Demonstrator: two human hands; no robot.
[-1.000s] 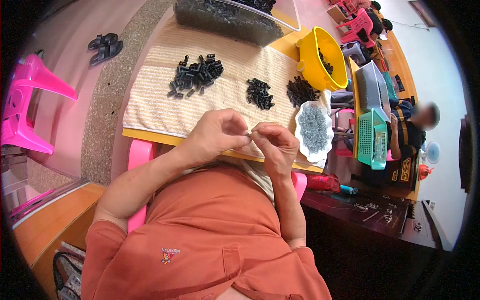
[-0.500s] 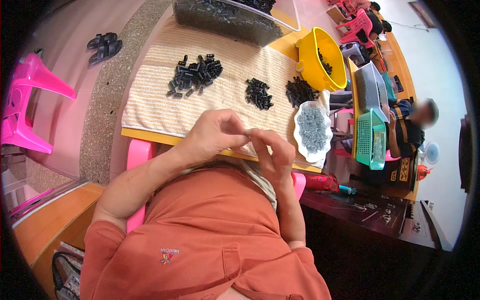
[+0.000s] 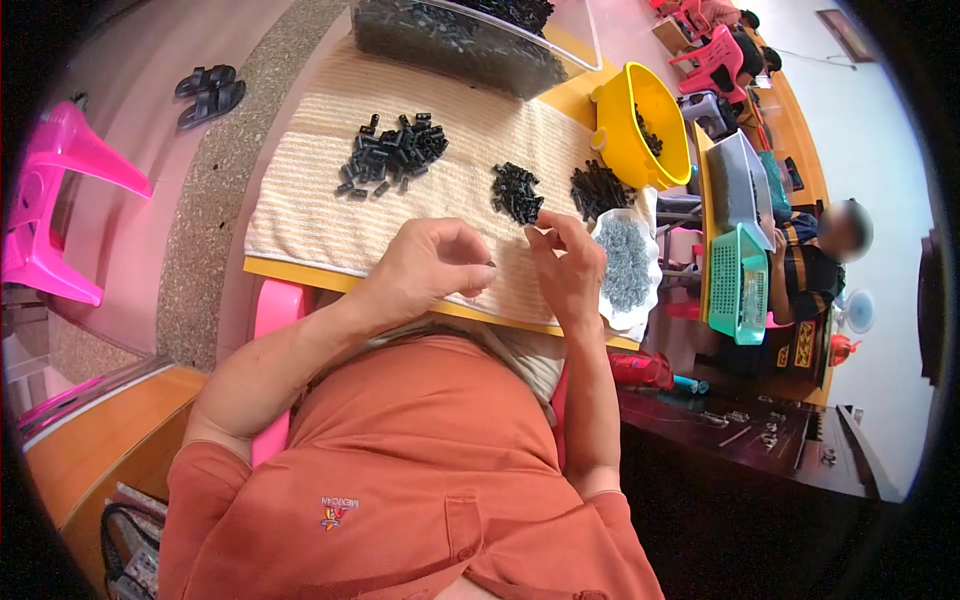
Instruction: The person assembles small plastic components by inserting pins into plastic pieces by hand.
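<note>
Left hand (image 3: 428, 263): grip closed on dark part (image 3: 491, 264); right hand (image 3: 573, 272): near middle pile (image 3: 517, 192), grip state indeterminable

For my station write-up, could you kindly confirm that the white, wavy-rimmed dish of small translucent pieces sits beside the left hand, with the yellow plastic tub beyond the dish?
Not quite: the head view shows the white, wavy-rimmed dish of small translucent pieces beside the right hand, not the left hand. The yellow plastic tub is indeed beyond the dish.
</note>
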